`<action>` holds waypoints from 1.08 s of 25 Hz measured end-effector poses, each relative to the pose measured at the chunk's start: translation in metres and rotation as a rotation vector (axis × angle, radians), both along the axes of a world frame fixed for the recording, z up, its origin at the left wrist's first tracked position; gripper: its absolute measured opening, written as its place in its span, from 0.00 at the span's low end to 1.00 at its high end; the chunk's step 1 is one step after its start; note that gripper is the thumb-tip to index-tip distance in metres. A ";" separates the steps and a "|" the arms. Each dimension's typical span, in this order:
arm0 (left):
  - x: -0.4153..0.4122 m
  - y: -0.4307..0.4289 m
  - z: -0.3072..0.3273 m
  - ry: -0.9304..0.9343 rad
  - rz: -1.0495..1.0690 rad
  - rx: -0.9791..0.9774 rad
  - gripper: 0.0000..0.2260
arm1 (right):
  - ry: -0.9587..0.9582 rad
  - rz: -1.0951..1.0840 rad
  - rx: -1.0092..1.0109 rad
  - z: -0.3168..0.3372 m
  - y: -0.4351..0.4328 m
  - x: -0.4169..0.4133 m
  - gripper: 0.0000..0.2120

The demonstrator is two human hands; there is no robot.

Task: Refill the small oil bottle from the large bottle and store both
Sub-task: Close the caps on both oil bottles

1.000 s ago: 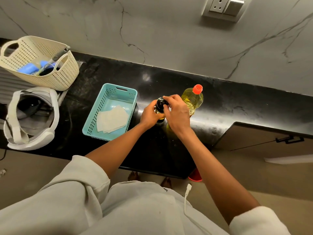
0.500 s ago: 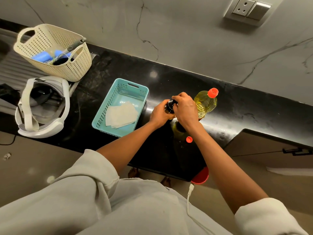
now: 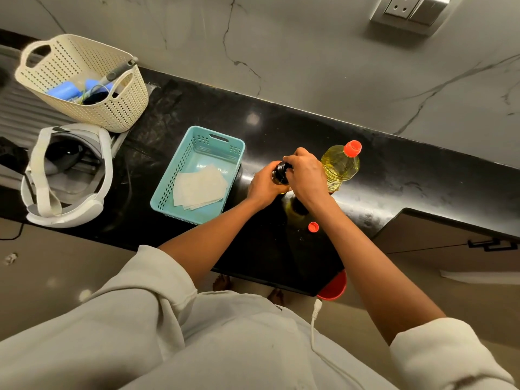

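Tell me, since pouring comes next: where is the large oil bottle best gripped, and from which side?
Probably around the large oil bottle's body below the shoulder, from its open right side: it stands upright, red cap on, and the right hand and small bottle crowd its left.

Both forearms bare, sleeves pushed up near the elbows, extended forward and converging over the counter. Left hand (image 3: 264,182) wraps the small oil bottle (image 3: 281,173) from the left side, fingers curled around it. Right hand (image 3: 306,175) arches over the bottle's dark top, fingertips pinching it, wrist bent slightly downward.
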State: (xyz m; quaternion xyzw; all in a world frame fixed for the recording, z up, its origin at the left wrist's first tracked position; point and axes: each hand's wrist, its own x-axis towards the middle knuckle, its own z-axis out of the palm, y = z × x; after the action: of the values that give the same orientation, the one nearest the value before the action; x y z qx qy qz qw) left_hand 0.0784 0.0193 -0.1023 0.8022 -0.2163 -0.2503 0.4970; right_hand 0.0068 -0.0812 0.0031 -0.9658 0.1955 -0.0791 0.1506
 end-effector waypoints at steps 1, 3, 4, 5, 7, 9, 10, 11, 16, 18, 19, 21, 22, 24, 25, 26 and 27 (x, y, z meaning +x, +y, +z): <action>0.000 0.000 0.000 0.004 0.002 0.001 0.30 | -0.003 0.005 0.003 0.000 0.000 -0.001 0.14; 0.000 0.000 0.000 0.010 0.005 0.003 0.31 | -0.007 0.013 0.016 -0.001 0.000 -0.002 0.16; 0.001 0.000 0.000 0.014 0.007 0.005 0.31 | -0.006 0.012 0.021 -0.001 0.000 -0.003 0.17; 0.001 0.000 0.000 0.022 0.007 0.010 0.31 | -0.009 0.010 0.017 -0.001 0.001 -0.005 0.20; -0.001 0.000 0.000 0.048 0.002 0.040 0.36 | -0.067 0.018 0.004 -0.001 0.003 -0.017 0.25; -0.005 0.003 -0.002 0.083 0.024 0.098 0.43 | -0.186 0.041 -0.002 -0.010 0.005 -0.046 0.22; -0.010 0.006 -0.003 0.097 0.061 0.131 0.44 | -0.235 0.040 0.001 -0.019 0.003 -0.067 0.18; -0.018 0.010 -0.005 0.097 0.114 0.158 0.43 | -0.250 0.011 0.022 -0.030 0.001 -0.091 0.15; -0.067 0.015 -0.003 0.059 0.256 0.211 0.24 | 0.067 -0.228 0.199 -0.090 -0.017 -0.159 0.15; -0.077 0.009 0.001 0.018 0.180 0.244 0.19 | 0.136 -0.197 0.180 -0.099 -0.018 -0.160 0.19; -0.080 0.007 0.003 -0.007 0.122 0.263 0.18 | 0.158 -0.192 0.174 -0.101 -0.018 -0.159 0.19; -0.085 0.003 0.004 -0.062 0.004 0.290 0.17 | 0.191 -0.205 0.146 -0.105 -0.018 -0.156 0.17; -0.087 0.002 0.004 -0.081 -0.038 0.305 0.18 | 0.197 -0.213 0.128 -0.106 -0.018 -0.156 0.15; -0.087 0.000 0.007 -0.094 -0.069 0.341 0.19 | 0.203 -0.224 0.118 -0.107 -0.020 -0.156 0.10; -0.085 -0.001 0.007 -0.092 -0.080 0.360 0.20 | 0.196 -0.239 0.150 -0.106 -0.021 -0.157 0.09; -0.084 -0.001 0.008 -0.089 -0.098 0.377 0.20 | 0.174 -0.269 0.217 -0.106 -0.024 -0.158 0.09; -0.082 -0.001 0.008 -0.089 -0.122 0.390 0.21 | 0.137 -0.315 0.322 -0.104 -0.028 -0.159 0.11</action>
State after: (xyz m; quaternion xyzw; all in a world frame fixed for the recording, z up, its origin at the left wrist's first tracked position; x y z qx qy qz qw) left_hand -0.0033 0.0185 -0.0947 0.8790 -0.2336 -0.2813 0.3061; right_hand -0.1517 -0.1087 -0.1011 -0.8900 0.3637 -0.0038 0.2750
